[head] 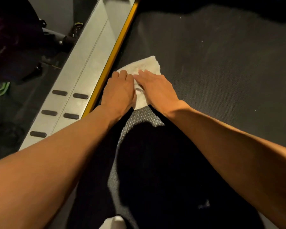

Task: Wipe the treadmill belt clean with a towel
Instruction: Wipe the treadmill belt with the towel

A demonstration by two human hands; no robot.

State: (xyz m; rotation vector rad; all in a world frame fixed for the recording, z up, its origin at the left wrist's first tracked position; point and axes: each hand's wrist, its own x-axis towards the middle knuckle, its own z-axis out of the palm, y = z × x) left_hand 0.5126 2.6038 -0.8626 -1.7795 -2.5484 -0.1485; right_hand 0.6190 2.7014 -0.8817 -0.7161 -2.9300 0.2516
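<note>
Head view, looking down along the treadmill.

- Treadmill belt: dark and textured, with pale specks and faint streaks on its right part. It fills most of the view.
- Towel: small, off-white and rumpled. It lies on the belt near the left edge, just beside the yellow edge strip. We see its far corner and a near flap between the wrists; the rest is under the hands.
- Left hand: palm down on the towel's left part, close to the yellow strip. The fingers bend at the knuckles and the tips are hidden, so we cannot tell whether it grips the cloth or only presses on it.
- Right hand: laid flat on the towel, fingers straight and close together, pointing up and left. It presses the cloth onto the belt. The two hands nearly touch at the fingers.
- Both forearms are bare and reach in from the lower corners.
- Side rail: silver, left of the yellow strip, carrying dark oval grip pads in two rows.
- Beyond the rail: dark floor, a bit of green cord or strap, and black equipment, blurred.
- Below the hands: a large dark shape across the belt, which we cannot identify.
</note>
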